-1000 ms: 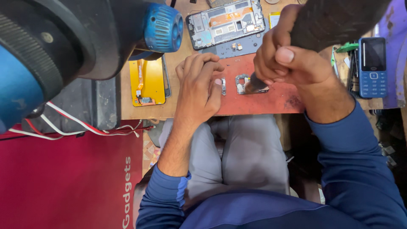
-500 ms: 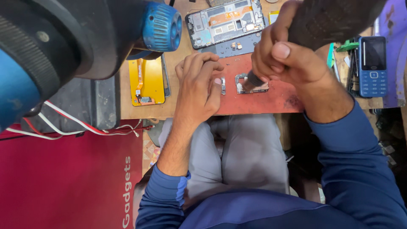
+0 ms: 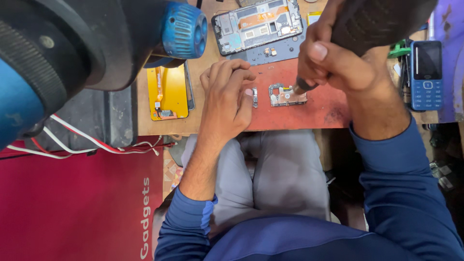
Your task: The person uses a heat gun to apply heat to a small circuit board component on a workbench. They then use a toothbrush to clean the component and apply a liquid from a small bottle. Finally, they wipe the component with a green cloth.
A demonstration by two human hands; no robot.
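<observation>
Head view looks straight down on two hands working over a red mat (image 3: 290,116) on the counter (image 3: 203,123). Right hand (image 3: 333,60) is closed in a tight fist around a thick dark tool (image 3: 382,21), thumb laid flat across the top; the tool's tip comes down onto the right end of a small circuit board (image 3: 286,95) lying on the mat. That wrist bends in from the right, its blue sleeve (image 3: 401,169) running back toward the body. Left hand (image 3: 227,99) rests on the mat's left edge, fingers curled loosely and half shut, gripping nothing that shows; its thumb tip sits just beside a tiny metal part (image 3: 254,97), near the board's left end. Whether it touches that part cannot be told. The left forearm runs straight back over the lap. Beyond the mat lies an opened phone (image 3: 258,24); a yellow phone panel (image 3: 166,92) lies to the left, a blue keypad phone (image 3: 426,75) to the far right.
</observation>
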